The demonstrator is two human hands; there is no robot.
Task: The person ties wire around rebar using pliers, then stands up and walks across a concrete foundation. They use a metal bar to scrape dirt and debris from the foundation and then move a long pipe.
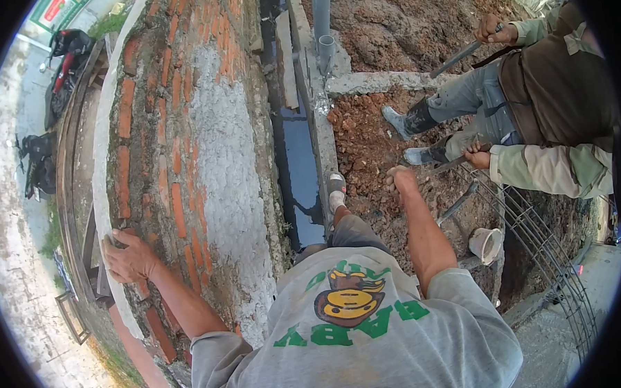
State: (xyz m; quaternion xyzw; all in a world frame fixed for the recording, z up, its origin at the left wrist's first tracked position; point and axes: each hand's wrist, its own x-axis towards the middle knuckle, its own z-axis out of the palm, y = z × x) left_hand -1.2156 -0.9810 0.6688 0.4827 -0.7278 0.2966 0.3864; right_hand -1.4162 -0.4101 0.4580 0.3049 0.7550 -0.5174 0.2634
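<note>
My left hand (130, 259) rests on the pale top edge (103, 168) of a brick wall, its fingers spread out over it. The wall (163, 145) has orange bricks and a rough grey mortar patch (221, 142). My right hand (401, 182) is held out over reddish-brown soil (363, 139), with its fingers curled in. Whatever it holds, if anything, is hidden. One of my feet (336, 187), in a dark shoe, stands on a narrow concrete ledge (324, 138) beside a ditch of dark water (299, 174).
A co-worker in boots (418, 116) stands on the soil at right, each hand on a tool handle (455, 59). Near my right arm are a white bucket (486, 244) and a long rebar cage (534, 233). A grey pipe (321, 13) rises ahead. Motorbikes (63, 73) stand beyond the wall.
</note>
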